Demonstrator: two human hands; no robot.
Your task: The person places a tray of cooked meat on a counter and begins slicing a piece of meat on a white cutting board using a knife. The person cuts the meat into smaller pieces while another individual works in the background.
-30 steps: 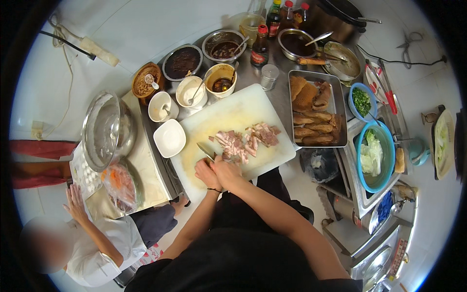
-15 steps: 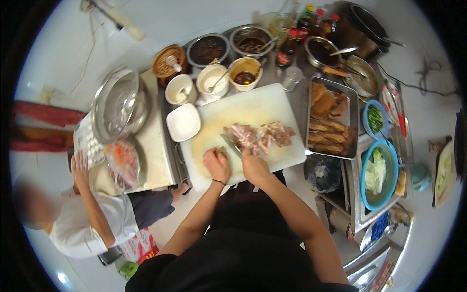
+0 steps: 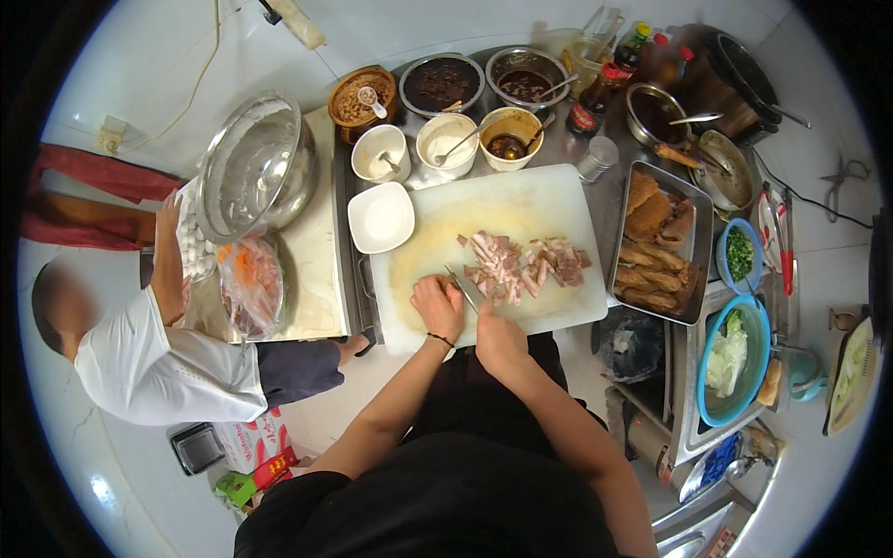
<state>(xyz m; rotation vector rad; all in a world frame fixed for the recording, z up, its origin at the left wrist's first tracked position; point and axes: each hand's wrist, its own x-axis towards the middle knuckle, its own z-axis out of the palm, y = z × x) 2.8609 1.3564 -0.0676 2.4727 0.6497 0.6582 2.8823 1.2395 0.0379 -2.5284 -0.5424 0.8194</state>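
Observation:
My right hand (image 3: 501, 339) is wrapped round the handle of a knife (image 3: 462, 288), its blade slanting up and left over the white cutting board (image 3: 409, 279). Just left of the blade, my left hand (image 3: 438, 309) rests on the board with curled fingers. What lies under those fingertips, if anything, is hidden. Chopped pinkish meat (image 3: 521, 267) is spread in small pieces across the board, right of and beyond the knife. A white square dish (image 3: 381, 217) sits at the board's far left corner.
Behind the board stand seasoning bowls (image 3: 448, 144) and sauce bottles (image 3: 595, 100). To the right are a metal tray (image 3: 658, 244) of browned food and a blue basin (image 3: 765, 349) with lettuce. On the left, a co-worker (image 3: 167, 363) stands beside a steel bowl (image 3: 256, 167).
The whole view has shifted, so the board and bowls appear farther right. My hands and the knife stay close together by the meat. The co-worker's hand has moved farther away along the left table.

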